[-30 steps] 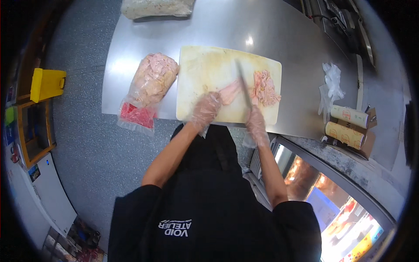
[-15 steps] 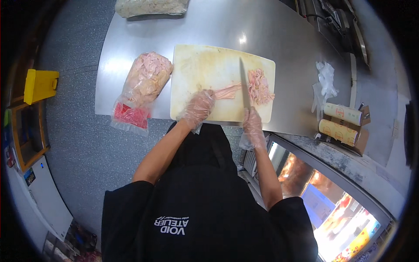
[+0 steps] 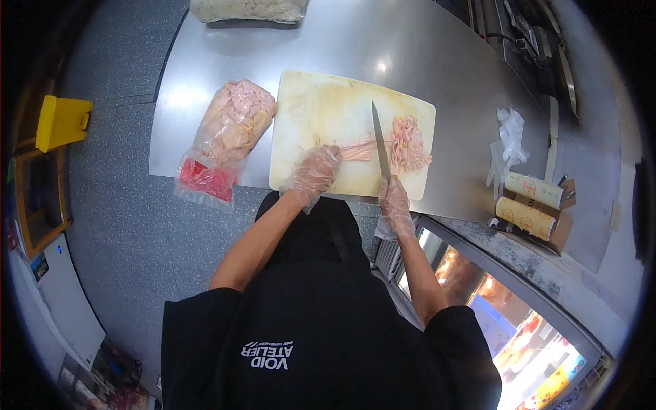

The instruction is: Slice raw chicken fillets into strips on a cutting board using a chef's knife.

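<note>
Pale pink strips of meat (image 3: pixel 357 149) lie across a white cutting board (image 3: pixel 321 96). My left hand (image 3: pixel 317 172), in a clear plastic glove, is closed over their left end with its fingers curled. My right hand (image 3: pixel 395 205), gloved too, grips a long knife (image 3: pixel 380 140) by its handle. The blade points away from me and stands at the right end of the strips; whether its edge touches the board I cannot tell. Just right of the blade sits a loose pile of cut meat pieces (image 3: pixel 411 145).
Left of the board lies a clear bag of pink meat (image 3: pixel 236 123) with a red patch on it. Another wrapped package (image 3: pixel 249 9) rests at the far edge of the steel table (image 3: pixel 342 44). At right are crumpled plastic gloves (image 3: pixel 512 133) and two rolls (image 3: pixel 529 215) in a carton.
The knife has shifted slightly left along the strips and a little toward me. The left hand stays on the meat. The whole view has moved slightly.
</note>
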Demonstrator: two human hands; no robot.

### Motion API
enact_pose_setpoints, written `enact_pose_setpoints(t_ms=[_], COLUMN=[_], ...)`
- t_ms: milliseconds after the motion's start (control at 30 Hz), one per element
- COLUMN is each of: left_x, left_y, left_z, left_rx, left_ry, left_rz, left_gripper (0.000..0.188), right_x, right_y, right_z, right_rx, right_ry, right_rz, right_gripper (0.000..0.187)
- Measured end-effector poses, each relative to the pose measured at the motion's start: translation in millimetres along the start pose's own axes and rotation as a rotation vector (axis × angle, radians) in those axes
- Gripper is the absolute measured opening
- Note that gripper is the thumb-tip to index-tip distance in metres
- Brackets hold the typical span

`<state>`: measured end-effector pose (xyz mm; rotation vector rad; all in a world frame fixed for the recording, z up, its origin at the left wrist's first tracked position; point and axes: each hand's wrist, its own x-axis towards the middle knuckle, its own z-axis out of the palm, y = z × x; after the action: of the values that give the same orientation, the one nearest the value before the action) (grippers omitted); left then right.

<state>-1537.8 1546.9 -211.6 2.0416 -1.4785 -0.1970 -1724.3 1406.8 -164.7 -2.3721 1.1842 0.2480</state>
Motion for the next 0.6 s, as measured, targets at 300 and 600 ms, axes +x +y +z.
enact_pose_setpoints(t_ms=[300, 600], left_x=[8, -7], left_y=[6, 7], left_z=[-15, -1], left_rx=[-0.138, -0.03], left_ry=[-0.135, 0.036], left_rz=[-0.147, -0.05], left_gripper=[0.01, 0.013], right_x=[156, -29], right_y=[-90, -56], right_z=[-37, 26], right_rx=[0.267, 0.136], right_ry=[0.035, -0.005], right_rz=[-0.122, -0.015], right_gripper=[0.03, 0.032])
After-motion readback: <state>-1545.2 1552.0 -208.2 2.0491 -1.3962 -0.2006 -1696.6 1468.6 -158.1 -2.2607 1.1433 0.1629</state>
